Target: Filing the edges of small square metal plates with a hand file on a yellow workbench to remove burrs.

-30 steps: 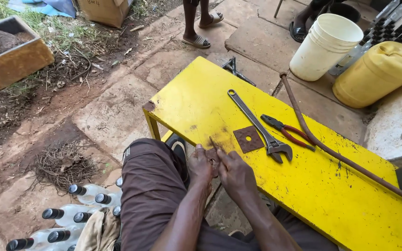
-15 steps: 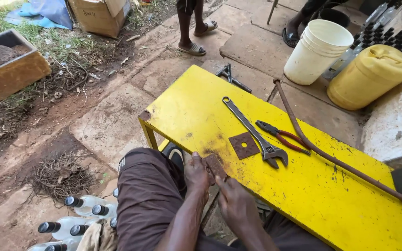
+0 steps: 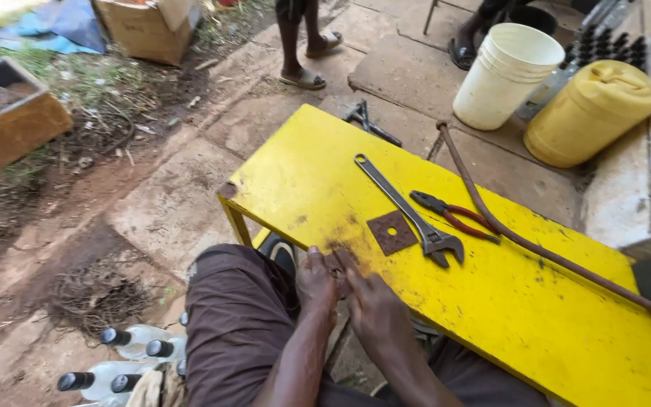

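Note:
My left hand (image 3: 316,283) and my right hand (image 3: 374,309) meet at the near edge of a yellow metal bench (image 3: 318,173), fingers pressed together around something small that I cannot make out. Just beyond them on the bench lies a rusty square plate with a centre hole (image 3: 392,232). A long adjustable wrench (image 3: 408,211) lies diagonally beside the plate, and red-handled pliers (image 3: 455,216) rest to its right. My knee in brown trousers (image 3: 239,316) sits under my left forearm.
A rusty rod (image 3: 521,241) runs across the bench's right side. A white bucket (image 3: 508,74) and a yellow jerrycan (image 3: 589,111) stand behind. Clear bottles with black caps (image 3: 118,362) lie at lower left. Another person's sandalled feet (image 3: 304,75) stand on the paving; a cardboard box (image 3: 148,26) behind.
The view has shifted slightly. My hands have stayed together at the bench's near edge, with the fingers working on each other; the tools on the bench have not moved.

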